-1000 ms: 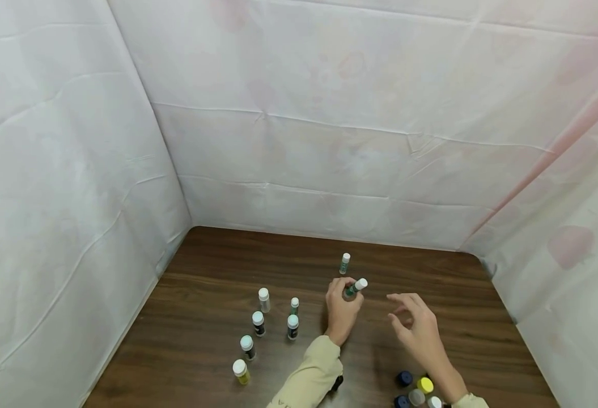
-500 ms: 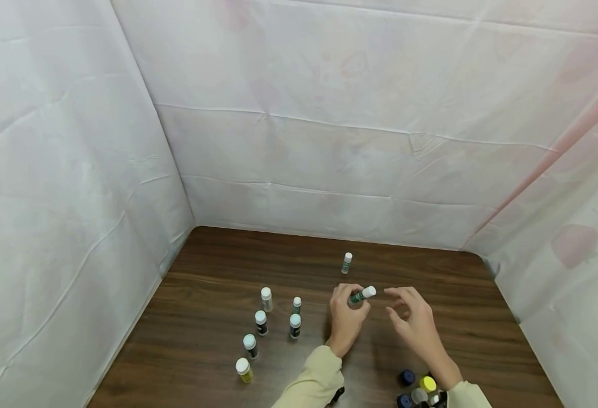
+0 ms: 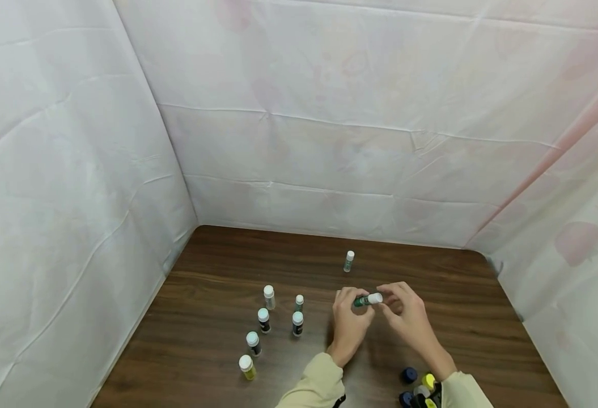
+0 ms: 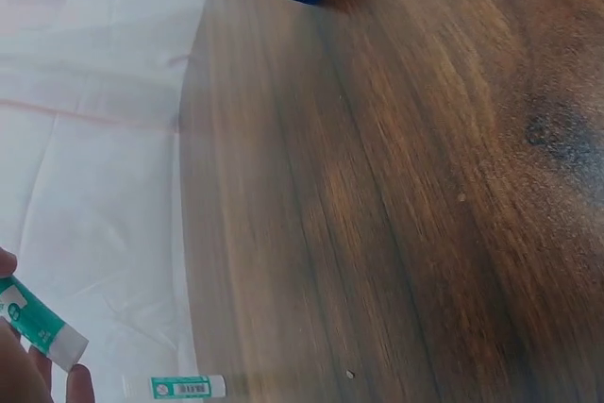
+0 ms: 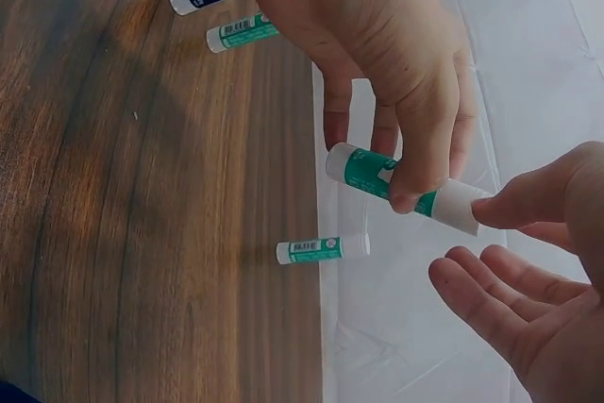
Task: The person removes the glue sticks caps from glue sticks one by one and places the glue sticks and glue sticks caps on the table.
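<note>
A green glue stick with a white cap (image 3: 362, 301) is held between the thumb and fingers of my left hand (image 3: 348, 326), raised above the table and tilted nearly flat. My right hand (image 3: 412, 317) is at the capped end. In the right wrist view, its thumb (image 5: 528, 191) touches or nearly touches the white cap (image 5: 457, 207), while its other fingers (image 5: 491, 290) lie loosely bent below, apart from the stick. The left wrist view catches only part of the held glue stick (image 4: 36, 320) at its left edge.
A smaller green glue stick (image 3: 348, 262) stands behind the hands. Several white-capped sticks stand to the left, among them a yellow one (image 3: 248, 369), a dark one (image 3: 297, 326) and a small green one (image 3: 299, 305). Blue (image 3: 408, 374) and yellow (image 3: 428, 381) caps cluster beside the right sleeve.
My left hand has brought the glue stick slightly right and towards me, tipping it flatter. The right hand has moved left, closing the gap to the white cap.
</note>
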A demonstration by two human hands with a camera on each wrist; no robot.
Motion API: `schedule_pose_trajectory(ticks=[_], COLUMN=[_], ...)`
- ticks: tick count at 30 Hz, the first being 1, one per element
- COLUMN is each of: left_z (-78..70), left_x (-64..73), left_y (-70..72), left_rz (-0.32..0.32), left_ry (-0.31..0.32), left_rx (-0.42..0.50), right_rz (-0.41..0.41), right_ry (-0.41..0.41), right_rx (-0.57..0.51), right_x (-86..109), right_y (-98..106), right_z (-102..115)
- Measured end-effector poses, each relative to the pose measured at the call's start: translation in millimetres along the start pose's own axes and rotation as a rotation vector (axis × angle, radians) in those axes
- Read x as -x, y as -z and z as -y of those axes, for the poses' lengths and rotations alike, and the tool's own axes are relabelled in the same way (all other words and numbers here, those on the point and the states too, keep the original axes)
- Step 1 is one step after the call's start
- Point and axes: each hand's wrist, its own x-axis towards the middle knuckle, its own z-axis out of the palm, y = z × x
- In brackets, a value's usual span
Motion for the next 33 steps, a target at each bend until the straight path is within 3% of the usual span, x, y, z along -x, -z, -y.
schedule_pose_trajectory(ticks=[8, 16, 26, 33], left_z=[-6.3, -13.7, -22.4, -25.3], left_x=[1.9, 4.8, 6.1, 7.7], left_y=[7.2, 19.2, 35.9, 43.0], left_rz=[0.01, 0.045, 0.072, 0.102], left_ry=[-0.02, 0.043, 0.004, 0.021], left_rx=[-0.021, -0.037, -0.037, -0.026], right_rz=[0.045, 0.069, 0.089, 0.104], right_ry=[0.002, 0.018, 0.058, 0.069], right_rx=[-0.057, -0.067, -0.1, -0.141], right_x=[-0.6, 1.4, 5.4, 7.9], right_y=[-4, -6, -2, -1], right_z=[4, 9, 20, 25])
